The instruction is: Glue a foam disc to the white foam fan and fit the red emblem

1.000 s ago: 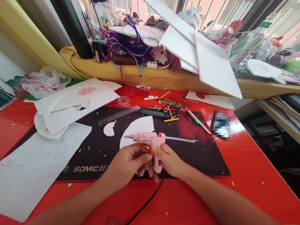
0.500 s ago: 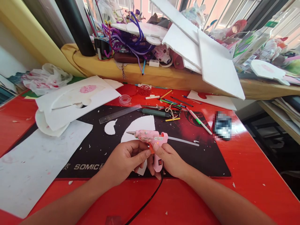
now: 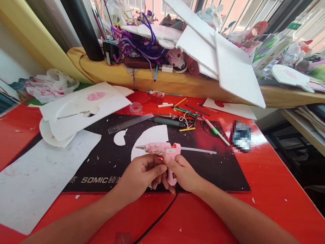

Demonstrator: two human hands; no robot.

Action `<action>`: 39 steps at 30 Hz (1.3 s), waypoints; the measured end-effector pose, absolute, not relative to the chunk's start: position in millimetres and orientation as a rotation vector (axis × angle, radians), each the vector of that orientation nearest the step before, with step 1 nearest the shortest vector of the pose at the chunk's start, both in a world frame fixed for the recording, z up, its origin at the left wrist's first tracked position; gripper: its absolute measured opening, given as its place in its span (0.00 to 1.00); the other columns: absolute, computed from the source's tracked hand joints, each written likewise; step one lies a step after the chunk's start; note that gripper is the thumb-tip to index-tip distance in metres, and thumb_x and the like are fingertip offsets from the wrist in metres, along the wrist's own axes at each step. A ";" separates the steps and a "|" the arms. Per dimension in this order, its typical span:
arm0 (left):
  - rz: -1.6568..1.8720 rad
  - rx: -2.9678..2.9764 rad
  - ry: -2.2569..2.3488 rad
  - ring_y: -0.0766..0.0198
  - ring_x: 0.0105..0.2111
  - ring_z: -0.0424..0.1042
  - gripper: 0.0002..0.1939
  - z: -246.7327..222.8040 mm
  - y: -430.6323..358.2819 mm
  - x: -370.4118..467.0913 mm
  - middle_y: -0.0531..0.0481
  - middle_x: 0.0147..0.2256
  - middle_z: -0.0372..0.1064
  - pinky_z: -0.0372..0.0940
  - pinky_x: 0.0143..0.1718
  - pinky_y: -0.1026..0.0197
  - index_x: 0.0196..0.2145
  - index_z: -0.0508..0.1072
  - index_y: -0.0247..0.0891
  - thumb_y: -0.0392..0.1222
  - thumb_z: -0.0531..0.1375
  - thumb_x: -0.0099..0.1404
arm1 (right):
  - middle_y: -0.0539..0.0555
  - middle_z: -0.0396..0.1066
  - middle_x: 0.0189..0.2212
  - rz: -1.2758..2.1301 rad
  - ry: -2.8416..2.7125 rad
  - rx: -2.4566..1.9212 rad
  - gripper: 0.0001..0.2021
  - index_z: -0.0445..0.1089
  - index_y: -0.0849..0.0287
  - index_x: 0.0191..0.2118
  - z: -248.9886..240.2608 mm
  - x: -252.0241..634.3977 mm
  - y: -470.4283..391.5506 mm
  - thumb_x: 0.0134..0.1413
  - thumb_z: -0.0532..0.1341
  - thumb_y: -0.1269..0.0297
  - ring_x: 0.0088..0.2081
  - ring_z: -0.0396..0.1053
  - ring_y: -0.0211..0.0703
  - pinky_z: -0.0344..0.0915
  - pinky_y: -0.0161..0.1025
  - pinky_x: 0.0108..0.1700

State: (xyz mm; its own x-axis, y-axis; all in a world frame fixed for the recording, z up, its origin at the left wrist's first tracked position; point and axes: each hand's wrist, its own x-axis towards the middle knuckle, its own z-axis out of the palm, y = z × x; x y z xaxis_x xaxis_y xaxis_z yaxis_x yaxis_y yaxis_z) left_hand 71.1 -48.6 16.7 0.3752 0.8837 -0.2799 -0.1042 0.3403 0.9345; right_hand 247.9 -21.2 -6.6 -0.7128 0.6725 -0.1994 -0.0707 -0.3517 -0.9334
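Note:
A pink hot glue gun (image 3: pixel 160 148) lies level above the black desk mat (image 3: pixel 213 173), its metal nozzle pointing left. My right hand (image 3: pixel 186 173) is closed round its handle, thumb on the side below a small lit light. My left hand (image 3: pixel 142 174) is closed at the orange trigger, thumb and fingers bent around it; its fingertips are partly hidden. From the gun's back sticks a clear glue stick (image 3: pixel 199 150). A black cord (image 3: pixel 159 217) runs down from the handle. Under the gun lies a white fan-shaped foam piece (image 3: pixel 149 134), partly covered by my hands.
A small white foam crescent (image 3: pixel 120 137), a clear ruler (image 3: pixel 130 123), a green-handled cutter (image 3: pixel 169 121), scissors (image 3: pixel 191 118) and pens lie beyond the gun. Foam sheets (image 3: pixel 114 100) are at left. A crowded ledge (image 3: pixel 114 78) with leaning foam boards (image 3: pixel 238 67) runs along the back.
The glue gun has shifted slightly left and its handle has turned a little. My left hand has moved slightly right, its thumb further over the trigger.

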 end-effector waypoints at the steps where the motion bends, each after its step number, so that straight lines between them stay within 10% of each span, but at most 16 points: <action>1: 0.805 1.005 0.967 0.69 0.20 0.65 0.24 16.4 -48.6 72.1 0.51 0.23 0.75 0.62 0.22 0.66 0.32 0.74 0.37 0.63 0.68 0.65 | 0.56 0.73 0.19 2.095 -1.409 -0.807 0.41 0.72 0.64 0.23 -7.1 248.0 -21.1 0.64 0.55 0.26 0.14 0.63 0.33 0.58 0.29 0.13; 39: 0.846 1.007 1.103 0.68 0.22 0.63 0.24 16.5 -39.8 63.4 0.55 0.23 0.70 0.58 0.24 0.65 0.39 0.79 0.37 0.63 0.71 0.61 | 0.54 0.72 0.21 1.990 -1.494 -0.893 0.39 0.72 0.64 0.25 -9.2 253.4 -23.3 0.68 0.52 0.29 0.17 0.67 0.33 0.55 0.29 0.18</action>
